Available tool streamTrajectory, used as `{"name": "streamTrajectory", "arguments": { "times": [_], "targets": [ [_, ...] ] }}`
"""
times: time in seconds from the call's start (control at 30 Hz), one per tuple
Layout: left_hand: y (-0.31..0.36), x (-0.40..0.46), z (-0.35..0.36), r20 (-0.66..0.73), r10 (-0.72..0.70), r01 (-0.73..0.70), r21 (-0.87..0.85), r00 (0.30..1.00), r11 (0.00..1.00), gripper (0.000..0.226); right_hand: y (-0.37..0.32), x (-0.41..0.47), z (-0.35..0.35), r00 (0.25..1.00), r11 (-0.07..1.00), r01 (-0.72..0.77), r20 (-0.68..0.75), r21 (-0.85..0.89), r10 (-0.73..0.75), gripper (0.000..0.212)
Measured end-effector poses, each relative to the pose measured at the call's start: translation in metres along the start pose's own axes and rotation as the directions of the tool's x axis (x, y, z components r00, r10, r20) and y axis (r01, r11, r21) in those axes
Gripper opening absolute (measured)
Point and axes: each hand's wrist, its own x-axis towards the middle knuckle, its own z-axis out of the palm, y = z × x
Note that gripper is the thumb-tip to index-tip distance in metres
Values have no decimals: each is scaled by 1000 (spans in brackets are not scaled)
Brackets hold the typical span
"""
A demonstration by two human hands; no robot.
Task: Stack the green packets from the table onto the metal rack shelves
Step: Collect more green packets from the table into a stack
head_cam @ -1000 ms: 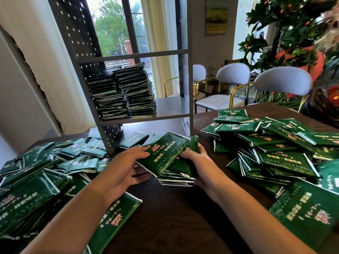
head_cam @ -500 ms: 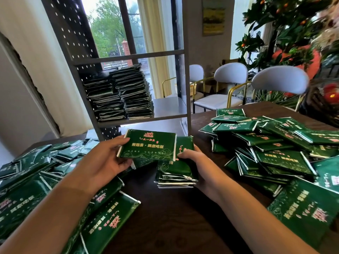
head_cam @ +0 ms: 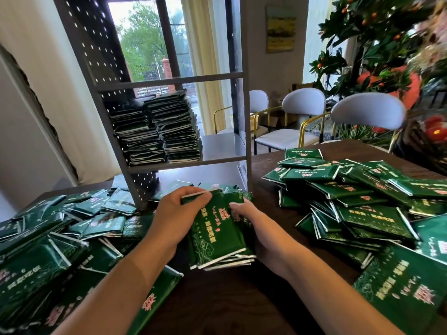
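Observation:
A small stack of green packets (head_cam: 215,235) sits on the dark table (head_cam: 229,301) in front of me. My left hand (head_cam: 176,218) grips its top packet, fingers curled over the far edge. My right hand (head_cam: 256,228) holds the stack's right side, fingertips on top. Behind it stands the grey metal rack (head_cam: 246,131), whose middle shelf carries two tall piles of packets (head_cam: 157,131) on its left half. Loose packets lie in a heap at the left (head_cam: 55,238) and in another heap at the right (head_cam: 362,204).
The right half of the rack's middle shelf (head_cam: 222,143) is bare metal. White chairs (head_cam: 362,117) stand beyond the table's far edge. A potted tree with orange fruit (head_cam: 377,44) fills the upper right. A window and curtains are behind the rack.
My left hand brought a packet from the left, turned it and laid it on top of the stack. The right hand stayed at the stack's right side.

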Motion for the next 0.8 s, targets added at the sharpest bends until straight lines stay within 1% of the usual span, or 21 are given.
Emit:
{"name": "streamTrajectory", "arguments": {
  "times": [0.07,0.1,0.17,0.2,0.27,0.33,0.37,0.47,0.53,0.57,0.6,0.63,0.67,0.7,0.73,0.8],
  "targets": [
    [-4,-2,8,-30,39,-38,59,999,998,6,1,0,2,999,999,-9,30,-34,10,81],
    [-7,-2,12,-29,65,-62,100,997,993,6,1,-1,4,999,999,-16,38,-49,18,84],
    [-10,-3,17,-17,89,-85,153,996,985,17,2,-1,3,999,997,-25,27,-70,27,86],
    [-12,-3,19,-13,74,-71,159,997,985,27,2,-1,3,1000,997,-22,14,-76,23,81],
    [-12,-5,20,2,-3,3,85,1000,996,46,2,0,1,1000,998,1,-7,-58,-2,62],
    [-13,-9,23,83,-82,85,-35,993,996,50,2,3,-1,999,999,24,-37,-32,-25,48],
    [-15,-10,24,130,-107,114,-51,986,992,47,3,5,-2,998,999,27,-52,-24,-28,45],
    [-18,-19,25,234,-157,158,16,959,987,45,5,8,-2,998,1000,19,-65,-18,-20,45],
    [-22,-23,23,268,-161,139,98,950,985,65,7,9,-4,997,1000,4,-72,-20,-5,44],
    [-23,-23,22,268,-163,130,136,949,982,68,7,10,-5,997,1000,-3,-76,-15,1,42],
    [-21,-23,21,259,-144,106,154,955,982,63,7,10,-6,996,1000,-1,-88,-10,0,41],
    [-20,-21,19,257,-116,81,146,959,986,51,7,12,-9,995,1000,4,-103,-3,-4,40],
    [-19,-20,19,231,-82,52,133,969,990,38,7,13,-11,992,1000,12,-127,4,-12,39],
    [-20,-15,17,182,-25,-3,153,983,988,30,7,13,-13,988,1000,25,-154,15,-22,38],
    [-23,-7,14,127,44,-70,212,991,975,26,6,14,-14,982,999,35,-187,24,-30,38],
    [-29,8,8,60,147,-158,409,987,899,21,5,15,-16,968,998,42,-248,43,-30,46]
  ]
}}
